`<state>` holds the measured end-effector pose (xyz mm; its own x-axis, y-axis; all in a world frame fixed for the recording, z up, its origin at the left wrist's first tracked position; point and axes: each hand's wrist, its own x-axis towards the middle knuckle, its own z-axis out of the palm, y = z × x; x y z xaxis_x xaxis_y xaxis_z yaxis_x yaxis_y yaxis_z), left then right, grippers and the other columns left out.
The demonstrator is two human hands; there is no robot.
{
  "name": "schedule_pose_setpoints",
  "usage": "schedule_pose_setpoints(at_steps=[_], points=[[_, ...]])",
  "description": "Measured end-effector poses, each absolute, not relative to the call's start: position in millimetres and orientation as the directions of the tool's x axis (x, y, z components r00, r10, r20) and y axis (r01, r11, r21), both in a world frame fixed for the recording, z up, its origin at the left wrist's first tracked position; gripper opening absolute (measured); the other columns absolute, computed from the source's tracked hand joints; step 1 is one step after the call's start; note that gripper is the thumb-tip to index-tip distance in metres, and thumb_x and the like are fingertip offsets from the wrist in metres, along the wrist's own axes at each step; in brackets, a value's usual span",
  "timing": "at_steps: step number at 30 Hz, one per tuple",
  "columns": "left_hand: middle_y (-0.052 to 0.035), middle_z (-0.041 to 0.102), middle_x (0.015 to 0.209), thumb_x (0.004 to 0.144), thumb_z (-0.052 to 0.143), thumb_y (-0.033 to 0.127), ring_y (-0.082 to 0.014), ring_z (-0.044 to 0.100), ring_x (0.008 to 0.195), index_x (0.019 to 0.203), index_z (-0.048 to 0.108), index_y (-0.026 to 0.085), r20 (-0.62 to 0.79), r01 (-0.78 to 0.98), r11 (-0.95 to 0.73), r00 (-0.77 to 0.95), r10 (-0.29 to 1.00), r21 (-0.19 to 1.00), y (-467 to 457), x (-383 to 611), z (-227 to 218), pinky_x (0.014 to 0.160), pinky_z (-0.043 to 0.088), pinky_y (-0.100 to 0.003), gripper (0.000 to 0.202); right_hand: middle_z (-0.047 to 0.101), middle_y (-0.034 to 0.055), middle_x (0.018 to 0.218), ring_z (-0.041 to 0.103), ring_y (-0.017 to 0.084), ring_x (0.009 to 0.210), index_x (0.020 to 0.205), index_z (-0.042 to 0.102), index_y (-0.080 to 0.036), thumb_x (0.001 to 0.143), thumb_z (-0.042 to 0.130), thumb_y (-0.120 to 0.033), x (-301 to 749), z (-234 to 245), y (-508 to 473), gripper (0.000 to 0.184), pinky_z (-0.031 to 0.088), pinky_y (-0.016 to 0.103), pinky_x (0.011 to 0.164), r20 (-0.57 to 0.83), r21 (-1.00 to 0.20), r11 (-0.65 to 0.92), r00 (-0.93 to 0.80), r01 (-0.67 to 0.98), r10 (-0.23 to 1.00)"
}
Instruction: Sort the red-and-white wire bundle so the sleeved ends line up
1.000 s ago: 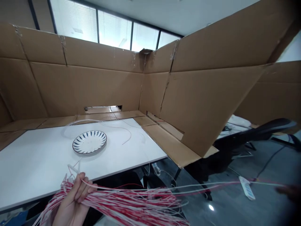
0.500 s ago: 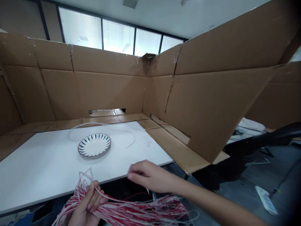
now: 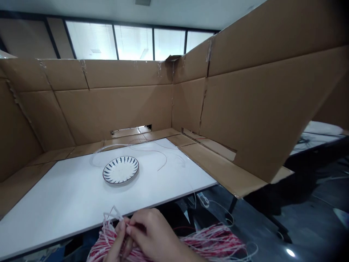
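Note:
A thick bundle of red and white strings (image 3: pixel 212 242) lies across the bottom of the view, below the table's near edge. My left hand (image 3: pixel 117 243) is closed round the bundle near its looped end. My right hand (image 3: pixel 152 233) lies over it, thumb and fingers pinched on strands at that same end, touching the left hand. A white plate with dark blue rim strokes (image 3: pixel 120 169) sits on the white table (image 3: pixel 68 196), apart from both hands. A single thin string (image 3: pixel 152 151) curves on the table behind the plate.
Tall cardboard walls (image 3: pixel 114 102) enclose the table at the back and right, with flaps lying flat on the tabletop. A slot is cut in the back wall (image 3: pixel 131 130). Dark floor with cables and a chair base lies to the right (image 3: pixel 300 203).
My right hand came in from the far right to the bundle's looped end by the left hand. The stretched strands have gone slack. The view has shifted so the table sits further right.

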<state>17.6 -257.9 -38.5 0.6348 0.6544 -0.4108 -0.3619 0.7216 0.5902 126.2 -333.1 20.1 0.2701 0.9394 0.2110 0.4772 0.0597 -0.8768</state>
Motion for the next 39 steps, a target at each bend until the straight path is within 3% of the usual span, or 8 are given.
schedule_pose_setpoints(at_steps=[4, 7, 10, 14, 19, 27, 33, 39], points=[[0.0013, 0.064, 0.08, 0.072, 0.07, 0.013, -0.0052, 0.053, 0.052, 0.103, 0.063, 0.018, -0.323, -0.428, 0.683, 0.65, 0.688, 0.592, -272.3, 20.7, -23.8, 0.061, 0.046, -0.021, 0.032, 0.056, 0.0015, 0.064, 0.05, 0.011, 0.056, 0.077, 0.06, -0.013, 0.088, 0.049, -0.035, 131.2, 22.1, -331.1, 0.027, 0.04, 0.02, 0.055, 0.148, -0.988, 0.129, 0.299, 0.081, 0.943], [0.0055, 0.055, 0.071, 0.075, 0.069, 0.021, 0.0015, 0.03, 0.04, 0.101, 0.061, 0.019, -0.17, -0.433, 0.619, 0.714, 0.679, 0.656, -279.9, 17.7, -14.5, 0.052, 0.035, -0.019, 0.028, 0.05, -0.0008, 0.064, 0.044, 0.01, 0.06, 0.073, 0.054, -0.014, 0.087, 0.053, -0.037, 137.5, 24.8, -327.8, 0.027, 0.038, 0.02, 0.06, 0.216, -0.976, 0.199, 0.396, 0.082, 0.893], [0.0078, 0.042, 0.058, 0.081, 0.06, 0.027, 0.0009, 0.022, 0.038, 0.081, 0.06, 0.015, -0.073, -0.322, 0.586, 0.832, 0.551, 0.744, -280.2, 13.7, -12.9, 0.048, 0.026, -0.02, 0.012, 0.049, -0.0001, 0.067, 0.044, 0.011, 0.064, 0.073, 0.054, -0.014, 0.087, 0.052, -0.037, 138.8, 24.6, -325.7, 0.027, 0.037, 0.021, 0.061, 0.187, -0.982, 0.17, 0.384, 0.078, 0.904], [0.0065, 0.039, 0.056, 0.081, 0.053, 0.022, -0.0045, 0.031, 0.042, 0.078, 0.054, 0.016, -0.013, -0.254, 0.468, 0.869, 0.495, 0.846, -276.5, 9.4, -18.7, 0.048, 0.025, -0.022, 0.007, 0.053, -0.0001, 0.064, 0.049, 0.011, 0.06, 0.076, 0.056, -0.014, 0.086, 0.053, -0.036, 130.6, 23.9, -327.5, 0.024, 0.041, 0.021, 0.057, 0.111, -0.991, 0.128, 0.329, -0.032, 0.938], [0.0032, 0.047, 0.065, 0.075, 0.057, 0.04, -0.0064, 0.031, 0.045, 0.092, 0.055, 0.018, -0.013, -0.355, 0.538, 0.825, 0.564, 0.765, -274.9, 7.5, -20.8, 0.046, 0.027, -0.022, 0.028, 0.056, 0.0007, 0.062, 0.054, 0.012, 0.053, 0.08, 0.059, -0.014, 0.085, 0.055, -0.037, 116.6, 23.9, -336.6, 0.024, 0.046, 0.022, 0.05, -0.009, -0.996, 0.02, 0.311, -0.09, 0.951], [-0.0046, 0.061, 0.08, 0.073, 0.052, 0.061, -0.021, 0.058, 0.074, 0.114, 0.054, 0.017, -0.045, -0.44, 0.498, 0.714, 0.698, 0.747, -276.9, 10.7, -8.9, 0.067, 0.046, -0.031, 0.06, 0.054, -0.0006, 0.056, 0.049, 0.01, 0.05, 0.075, 0.067, -0.014, 0.081, 0.06, -0.026, 108.9, 11.2, -343.0, 0.015, 0.037, 0.019, 0.045, 0.083, -0.954, -0.019, 0.325, 0.298, 0.942], [-0.0069, 0.063, 0.094, 0.08, 0.048, 0.056, -0.0237, 0.059, 0.089, 0.117, 0.055, 0.017, -0.039, -0.378, 0.423, 0.707, 0.706, 0.823, -276.6, 9.1, -11.8, 0.077, 0.046, -0.032, 0.055, 0.054, 0.0015, 0.064, 0.054, 0.013, 0.054, 0.07, 0.065, -0.013, 0.082, 0.06, -0.038, 108.9, 10.3, -338.6, 0.029, 0.051, 0.024, 0.047, -0.102, -0.995, -0.095, 0.255, -0.04, 0.961], [-0.0067, 0.064, 0.098, 0.084, 0.045, 0.039, -0.0237, 0.058, 0.095, 0.114, 0.059, 0.016, -0.059, -0.351, 0.427, 0.711, 0.7, 0.833, -274.4, 9.2, -16.5, 0.083, 0.044, -0.033, 0.041, 0.052, -0.001, 0.059, 0.058, 0.013, 0.05, 0.072, 0.062, -0.013, 0.081, 0.062, -0.035, 111.7, 15.7, -336.0, 0.024, 0.05, 0.022, 0.045, -0.069, -0.984, -0.025, 0.254, -0.174, 0.965]])
